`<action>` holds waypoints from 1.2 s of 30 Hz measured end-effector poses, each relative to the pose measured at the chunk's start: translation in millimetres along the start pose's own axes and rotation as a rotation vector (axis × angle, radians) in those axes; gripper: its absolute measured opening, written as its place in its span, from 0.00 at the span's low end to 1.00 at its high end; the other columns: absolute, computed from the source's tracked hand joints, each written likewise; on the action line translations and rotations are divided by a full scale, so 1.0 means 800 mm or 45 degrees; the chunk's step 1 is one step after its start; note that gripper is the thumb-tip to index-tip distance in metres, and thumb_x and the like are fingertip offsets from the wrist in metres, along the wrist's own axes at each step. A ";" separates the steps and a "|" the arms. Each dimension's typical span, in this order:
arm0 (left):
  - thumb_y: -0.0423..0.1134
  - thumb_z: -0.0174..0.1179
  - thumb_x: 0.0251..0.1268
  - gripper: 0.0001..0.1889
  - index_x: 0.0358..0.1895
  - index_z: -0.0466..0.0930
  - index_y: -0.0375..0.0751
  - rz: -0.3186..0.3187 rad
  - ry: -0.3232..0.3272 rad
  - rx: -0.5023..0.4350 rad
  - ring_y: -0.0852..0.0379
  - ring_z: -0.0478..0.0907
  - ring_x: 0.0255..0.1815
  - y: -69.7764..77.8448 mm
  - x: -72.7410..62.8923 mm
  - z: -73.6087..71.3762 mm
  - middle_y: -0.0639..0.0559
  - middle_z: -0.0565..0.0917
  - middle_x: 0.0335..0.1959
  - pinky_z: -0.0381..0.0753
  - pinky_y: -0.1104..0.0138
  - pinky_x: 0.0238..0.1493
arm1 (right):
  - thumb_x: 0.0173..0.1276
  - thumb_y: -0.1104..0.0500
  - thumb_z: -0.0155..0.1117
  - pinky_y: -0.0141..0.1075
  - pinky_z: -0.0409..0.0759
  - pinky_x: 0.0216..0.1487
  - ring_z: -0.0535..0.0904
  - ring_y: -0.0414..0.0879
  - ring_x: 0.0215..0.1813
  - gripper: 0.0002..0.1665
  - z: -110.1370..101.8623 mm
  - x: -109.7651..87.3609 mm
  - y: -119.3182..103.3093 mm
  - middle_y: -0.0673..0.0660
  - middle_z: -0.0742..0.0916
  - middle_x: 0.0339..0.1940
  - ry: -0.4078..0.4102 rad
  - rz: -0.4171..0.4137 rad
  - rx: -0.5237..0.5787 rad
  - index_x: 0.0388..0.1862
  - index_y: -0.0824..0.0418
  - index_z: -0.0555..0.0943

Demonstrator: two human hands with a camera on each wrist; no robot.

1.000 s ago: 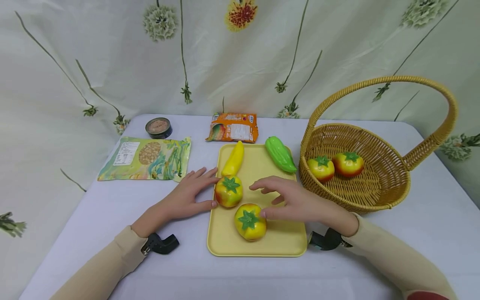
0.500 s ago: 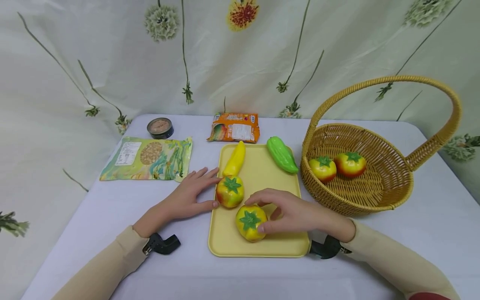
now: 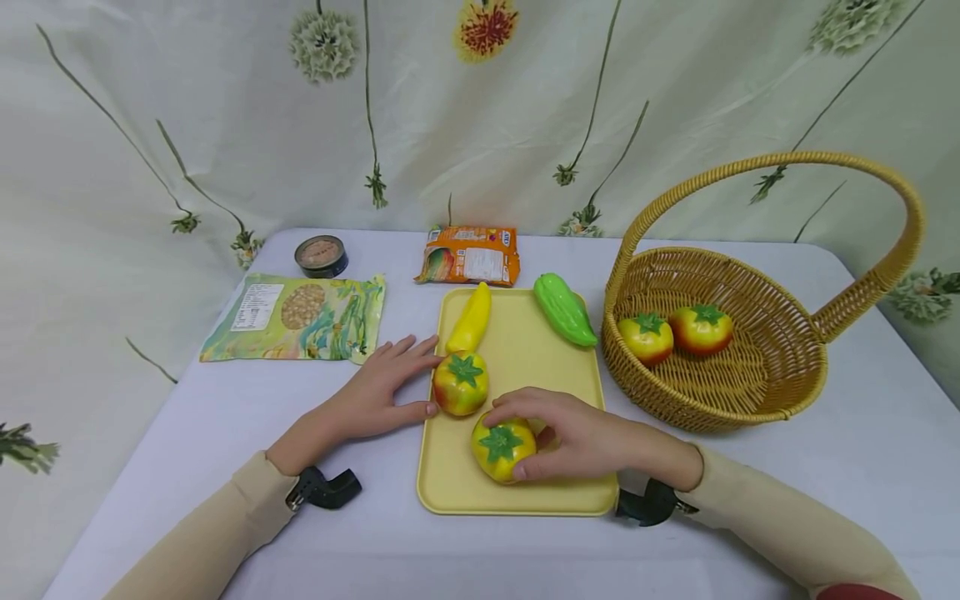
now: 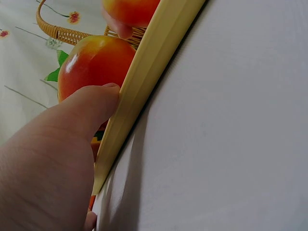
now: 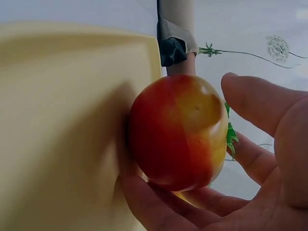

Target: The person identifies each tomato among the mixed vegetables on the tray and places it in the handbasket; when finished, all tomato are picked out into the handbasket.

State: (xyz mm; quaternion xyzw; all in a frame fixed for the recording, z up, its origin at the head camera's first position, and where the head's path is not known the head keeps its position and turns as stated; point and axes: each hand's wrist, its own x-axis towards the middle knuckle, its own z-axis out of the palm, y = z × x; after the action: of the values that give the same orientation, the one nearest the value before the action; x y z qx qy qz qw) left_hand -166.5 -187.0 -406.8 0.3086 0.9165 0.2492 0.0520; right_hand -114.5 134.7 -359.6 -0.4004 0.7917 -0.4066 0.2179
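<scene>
My right hand (image 3: 573, 429) curls round a yellow-red toy tomato (image 3: 501, 450) on the yellow tray (image 3: 517, 500), thumb on its near side and fingers over the far side. In the right wrist view the tomato (image 5: 178, 132) sits between the thumb and the fingers, close to the tray floor. My left hand (image 3: 378, 387) rests with fingers spread at the tray's left edge. Right beside its fingertips is a second toy tomato (image 3: 460, 383). In the left wrist view the thumb (image 4: 98, 103) lies against the tray rim (image 4: 139, 91).
On the tray lie a yellow pepper (image 3: 470, 318) and a green pepper (image 3: 564, 310). A wicker basket (image 3: 780, 383) with two toy tomatoes and a tall handle stands right. Behind are an orange packet (image 3: 468, 256), a green bag (image 3: 300, 318) and a small can (image 3: 321, 256).
My right hand has come down and left onto the near tomato, its fingers wrapping over the far side. The left hand stays at the tray edge.
</scene>
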 end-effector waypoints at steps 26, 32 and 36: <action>0.57 0.65 0.65 0.34 0.72 0.72 0.49 -0.001 0.002 0.013 0.32 0.52 0.83 -0.001 -0.001 0.001 0.46 0.61 0.82 0.46 0.32 0.79 | 0.69 0.54 0.71 0.31 0.84 0.51 0.76 0.48 0.64 0.29 0.001 0.001 0.001 0.56 0.79 0.70 -0.008 0.030 0.024 0.68 0.52 0.76; 0.57 0.65 0.65 0.34 0.72 0.72 0.50 -0.005 0.003 0.013 0.33 0.52 0.83 -0.001 -0.001 0.001 0.47 0.61 0.82 0.46 0.33 0.79 | 0.70 0.54 0.70 0.31 0.84 0.51 0.76 0.48 0.65 0.29 0.001 0.000 0.000 0.57 0.79 0.69 -0.013 0.028 0.030 0.69 0.52 0.76; 0.57 0.65 0.65 0.34 0.72 0.73 0.49 0.007 0.011 0.013 0.32 0.53 0.82 0.000 -0.001 0.000 0.46 0.62 0.82 0.47 0.32 0.79 | 0.70 0.54 0.70 0.31 0.84 0.51 0.76 0.48 0.64 0.29 0.001 0.000 0.001 0.57 0.79 0.69 -0.012 0.024 0.034 0.69 0.52 0.76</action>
State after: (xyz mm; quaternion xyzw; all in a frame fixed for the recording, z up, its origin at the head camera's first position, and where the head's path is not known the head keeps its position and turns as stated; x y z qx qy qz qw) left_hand -166.1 -187.6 -407.2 0.3102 0.9171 0.2461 0.0458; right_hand -114.7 134.4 -361.0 -0.3918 0.7890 -0.4131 0.2310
